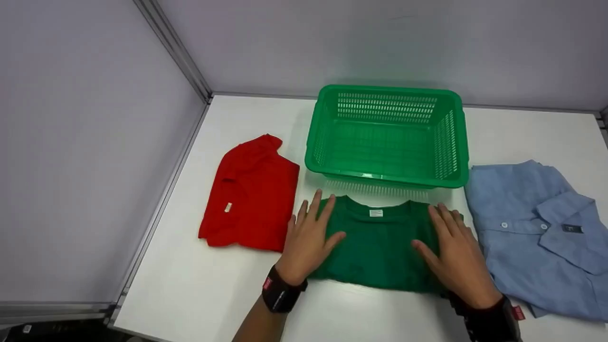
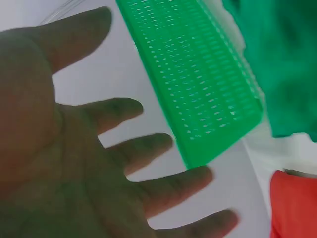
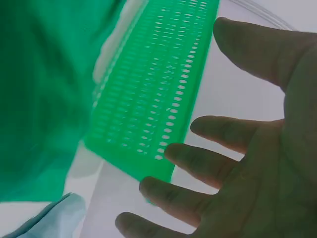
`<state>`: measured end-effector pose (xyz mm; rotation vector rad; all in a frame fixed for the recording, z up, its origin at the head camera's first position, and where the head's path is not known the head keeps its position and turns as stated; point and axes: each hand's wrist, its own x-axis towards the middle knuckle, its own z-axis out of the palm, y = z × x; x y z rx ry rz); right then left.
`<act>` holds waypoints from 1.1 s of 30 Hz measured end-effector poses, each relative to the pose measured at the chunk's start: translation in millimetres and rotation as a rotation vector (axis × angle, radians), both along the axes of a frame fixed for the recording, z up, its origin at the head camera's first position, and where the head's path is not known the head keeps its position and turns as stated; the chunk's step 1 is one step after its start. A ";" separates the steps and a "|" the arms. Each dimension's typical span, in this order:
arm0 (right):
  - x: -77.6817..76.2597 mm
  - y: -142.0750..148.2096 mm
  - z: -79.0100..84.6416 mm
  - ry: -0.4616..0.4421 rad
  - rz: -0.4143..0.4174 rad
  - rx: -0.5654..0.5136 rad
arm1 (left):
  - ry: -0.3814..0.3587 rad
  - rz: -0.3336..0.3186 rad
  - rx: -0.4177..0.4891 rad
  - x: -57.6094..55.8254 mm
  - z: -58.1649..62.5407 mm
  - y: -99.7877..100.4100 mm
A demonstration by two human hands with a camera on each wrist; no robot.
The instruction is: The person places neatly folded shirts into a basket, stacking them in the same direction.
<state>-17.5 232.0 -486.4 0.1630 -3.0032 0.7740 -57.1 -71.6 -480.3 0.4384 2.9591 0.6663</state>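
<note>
A folded dark green T-shirt with a white neck label lies in front of the basket, collar facing it. Over its left side is my left hand, palm down, fingers straight and spread. My right hand is over the shirt's right side in the same way, fingers extended. Both wrist views show the palms with nothing in them; the left palm and the right palm each have spread fingers. A green plastic basket with slotted walls stands beyond the shirt, nothing inside it.
To the left lies a folded red shirt with a small white label. A folded light blue button shirt lies at the right, beside my right hand. The white table meets grey-white panels at the back and left.
</note>
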 end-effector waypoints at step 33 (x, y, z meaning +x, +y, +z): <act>-7.3 31.0 -31.2 -0.482 -0.170 -0.121 | -0.412 0.199 0.288 -4.6 -29.6 -24.4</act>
